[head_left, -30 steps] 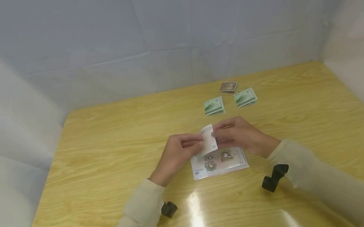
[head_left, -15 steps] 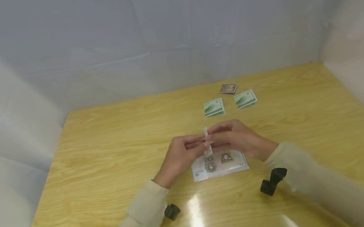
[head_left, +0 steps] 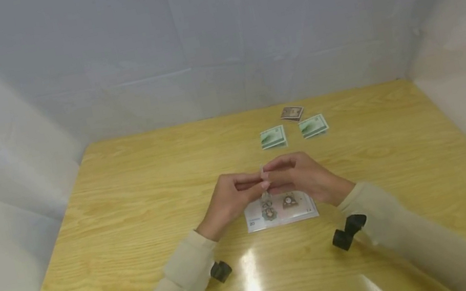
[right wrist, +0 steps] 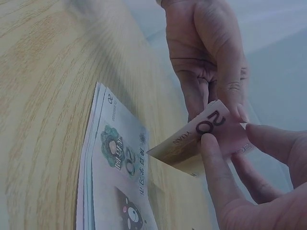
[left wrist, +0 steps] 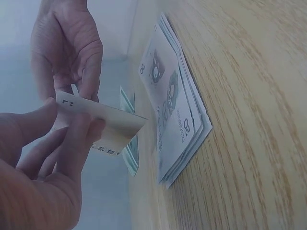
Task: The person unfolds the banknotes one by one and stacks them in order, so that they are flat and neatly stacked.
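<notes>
Above the table, a folded 20 yuan play banknote (right wrist: 192, 136) is pinched between my two hands. My left hand (head_left: 226, 203) holds it from the left, thumb and fingers on its two faces. From the other side, my right hand (head_left: 306, 179) pinches it along the fold, fingertips touching or nearly touching those of the left. The head view catches the note almost edge-on, mostly hidden by fingers. Both wrist views show its halves bent together. Just below the hands lies a stack of flat play banknotes (left wrist: 170, 110), the top one marked 20.
Beyond the hands, two folded green notes (head_left: 272, 137) (head_left: 314, 126) lie side by side. A folded brown note (head_left: 292, 113) is behind them, near the back edge of the wooden table (head_left: 150, 181). White cloth (head_left: 128, 54) hangs behind and at both sides.
The note has turned from showing its pale face to edge-on in the head view, its halves brought together. My hands have drawn closer to each other. The stack and folded notes stay put.
</notes>
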The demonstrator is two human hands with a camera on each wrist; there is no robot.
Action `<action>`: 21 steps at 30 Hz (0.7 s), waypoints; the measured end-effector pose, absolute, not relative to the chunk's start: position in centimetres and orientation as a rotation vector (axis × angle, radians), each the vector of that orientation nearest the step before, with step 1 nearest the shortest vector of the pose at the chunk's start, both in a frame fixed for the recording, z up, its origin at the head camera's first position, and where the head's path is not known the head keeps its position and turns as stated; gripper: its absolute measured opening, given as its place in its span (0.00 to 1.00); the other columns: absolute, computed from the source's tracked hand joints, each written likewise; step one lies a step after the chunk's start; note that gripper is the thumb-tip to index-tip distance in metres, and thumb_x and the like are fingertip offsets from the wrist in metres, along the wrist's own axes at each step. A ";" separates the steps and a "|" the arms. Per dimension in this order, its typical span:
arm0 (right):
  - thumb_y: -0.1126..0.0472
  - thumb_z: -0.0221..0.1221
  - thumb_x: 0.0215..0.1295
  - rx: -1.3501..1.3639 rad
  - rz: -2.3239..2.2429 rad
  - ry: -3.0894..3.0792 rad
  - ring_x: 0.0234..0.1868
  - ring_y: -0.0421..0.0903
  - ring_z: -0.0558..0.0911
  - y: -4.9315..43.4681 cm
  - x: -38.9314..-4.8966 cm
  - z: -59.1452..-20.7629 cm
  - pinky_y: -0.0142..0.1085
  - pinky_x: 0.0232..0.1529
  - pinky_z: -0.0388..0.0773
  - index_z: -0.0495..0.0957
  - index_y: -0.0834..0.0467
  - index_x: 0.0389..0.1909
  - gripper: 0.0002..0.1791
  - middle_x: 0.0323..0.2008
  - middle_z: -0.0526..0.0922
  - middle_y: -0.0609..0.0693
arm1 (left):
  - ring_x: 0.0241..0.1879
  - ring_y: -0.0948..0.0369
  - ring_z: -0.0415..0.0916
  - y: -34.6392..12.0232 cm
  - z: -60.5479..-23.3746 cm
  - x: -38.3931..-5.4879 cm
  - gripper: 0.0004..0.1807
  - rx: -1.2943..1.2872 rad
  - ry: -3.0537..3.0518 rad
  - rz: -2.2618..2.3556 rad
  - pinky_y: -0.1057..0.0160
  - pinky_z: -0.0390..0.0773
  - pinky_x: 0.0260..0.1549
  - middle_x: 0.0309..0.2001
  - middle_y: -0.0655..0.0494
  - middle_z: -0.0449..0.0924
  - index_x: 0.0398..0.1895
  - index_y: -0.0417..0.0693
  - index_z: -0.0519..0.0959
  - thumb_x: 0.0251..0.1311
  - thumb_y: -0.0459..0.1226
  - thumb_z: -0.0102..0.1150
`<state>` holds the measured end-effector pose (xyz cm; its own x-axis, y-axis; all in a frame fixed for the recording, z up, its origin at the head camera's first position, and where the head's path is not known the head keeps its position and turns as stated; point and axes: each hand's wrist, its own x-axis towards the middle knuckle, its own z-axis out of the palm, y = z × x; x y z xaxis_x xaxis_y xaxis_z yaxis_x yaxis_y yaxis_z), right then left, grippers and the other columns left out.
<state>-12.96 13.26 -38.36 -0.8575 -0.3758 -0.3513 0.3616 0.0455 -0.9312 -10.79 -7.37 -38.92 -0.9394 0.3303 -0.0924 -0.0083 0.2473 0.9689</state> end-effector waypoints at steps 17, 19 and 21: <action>0.62 0.67 0.67 -0.002 -1.890 1.795 0.49 0.53 0.87 13.4 -13.0 -38.2 0.42 0.54 0.84 0.74 0.69 0.61 0.26 0.56 0.81 0.62 | 0.48 0.55 0.86 -7.4 -38.8 -10.9 0.13 0.224 2.114 1.845 0.61 0.85 0.48 0.49 0.47 0.87 0.50 0.42 0.86 0.64 0.36 0.69; 0.63 0.67 0.67 -0.006 -1.892 1.792 0.49 0.53 0.87 13.5 -13.0 -38.2 0.42 0.54 0.84 0.74 0.69 0.61 0.25 0.56 0.81 0.62 | 0.48 0.55 0.86 -7.4 -38.8 -10.9 0.13 0.220 2.110 1.842 0.61 0.85 0.47 0.49 0.47 0.87 0.50 0.42 0.86 0.64 0.36 0.69; 0.63 0.66 0.68 -0.009 -1.885 1.797 0.49 0.52 0.86 13.6 -13.0 -38.2 0.42 0.54 0.84 0.74 0.69 0.61 0.25 0.56 0.81 0.62 | 0.48 0.54 0.86 -7.4 -38.8 -11.0 0.13 0.213 2.121 1.831 0.62 0.86 0.47 0.49 0.46 0.87 0.51 0.41 0.86 0.64 0.35 0.68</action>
<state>-13.02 13.55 -38.18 -0.8591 -0.3749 -0.3484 0.3660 0.0256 -0.9302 -10.97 -7.44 -38.82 -0.9343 0.3235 -0.1496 -0.1008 0.1625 0.9815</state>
